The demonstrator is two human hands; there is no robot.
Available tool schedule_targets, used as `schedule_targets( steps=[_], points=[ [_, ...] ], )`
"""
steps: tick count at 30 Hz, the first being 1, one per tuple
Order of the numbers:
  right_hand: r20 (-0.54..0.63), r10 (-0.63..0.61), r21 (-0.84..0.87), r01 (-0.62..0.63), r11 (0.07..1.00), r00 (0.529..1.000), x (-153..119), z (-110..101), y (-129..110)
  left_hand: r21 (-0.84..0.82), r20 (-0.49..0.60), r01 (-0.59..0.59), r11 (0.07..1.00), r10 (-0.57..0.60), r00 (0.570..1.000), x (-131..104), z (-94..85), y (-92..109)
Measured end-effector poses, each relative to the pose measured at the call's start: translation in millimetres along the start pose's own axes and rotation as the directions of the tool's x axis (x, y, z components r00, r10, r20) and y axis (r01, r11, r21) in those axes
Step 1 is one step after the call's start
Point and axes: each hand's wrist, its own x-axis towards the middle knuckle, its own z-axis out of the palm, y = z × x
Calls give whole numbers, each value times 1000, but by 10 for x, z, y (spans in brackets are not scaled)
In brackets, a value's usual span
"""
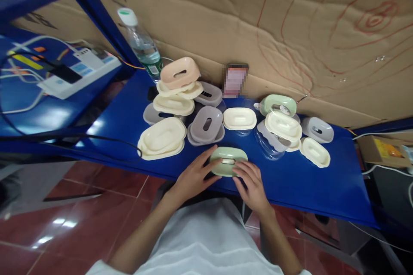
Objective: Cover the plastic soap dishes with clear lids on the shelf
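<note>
A light green oval plastic dish (229, 154) with a slot in its middle lies at the near edge of the blue table, and a cream piece shows through the slot. My left hand (197, 172) grips its left end, a finger reaching over the top toward the slot and the thumb along the near side. At the right end my right hand (251, 179) holds it, fingers bent over the top and thumb at the near edge. Just beyond are a grey slotted dish (199, 131) and a cream oval tray (239, 119).
Stacked cream trays (163, 137) and a peach slotted dish (176, 78) stand left, near a water bottle (145, 49). On the right are clear plastic shells (269, 148), another green dish (288, 103) and a grey dish (325, 133). A phone (235, 81) leans against the cardboard.
</note>
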Motion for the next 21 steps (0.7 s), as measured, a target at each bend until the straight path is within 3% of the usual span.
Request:
schedule_targets(
  steps=[7,10,14,17,21],
  points=[
    [-110,109,-100,-120,988,988,-27,-41,73,0,15,15,1000,-15,1000,14,-21,-3],
    [-238,129,-178,-174,969,962,6,-211,212,-6,31,30,1000,-30,999,28,-48,6],
    [-421,153,-314,-302,900,894,68,-479,452,-16,39,51,999,-50,998,44,-72,21],
    [-440,135,-376,-319,870,888,98,-559,580,-15,45,50,999,-50,998,50,-74,25],
    [-391,146,-347,-293,891,909,119,-447,627,-19,52,51,999,-50,997,56,-71,17]
  ],
)
